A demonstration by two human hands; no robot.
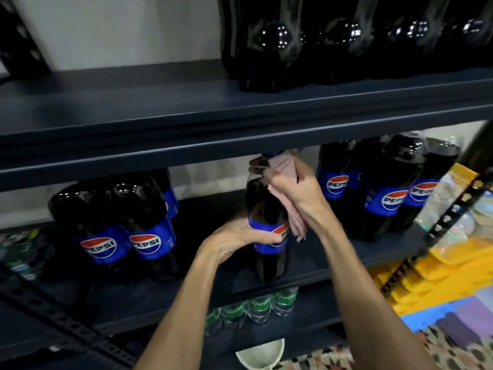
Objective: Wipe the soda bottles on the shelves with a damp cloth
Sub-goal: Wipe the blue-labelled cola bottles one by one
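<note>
**Middle bottle held and wiped at the neck**

At the left, the left bottles [112, 233] are stood in a close cluster on the shelf [208, 209], labels turned outward; whether they have been wiped cannot be told. Next, the left hand [240, 239] is wrapped round the label band of the bottle [266, 209], fingers behind and thumb across the front; the bottle is judged to be steadied this way so that it does not turn or tip under the rubbing. The bottle is stood upright near the front edge of the shelf, between the two clusters and apart from both, probably so that its sides can be reached. Its cap [272, 154] is close under the upper shelf [160, 110]. The cloth [285, 180] is bunched round the neck just below the cap and is clenched there by the right hand [296, 188]; a loose tail is left hanging down to the label. The neck is taken to be the part in hand; the body below is judged to come next. Further right, the right bottles [386, 188] are grouped on the same shelf; beyond them, yellow packs [440, 276] are stacked.
</note>
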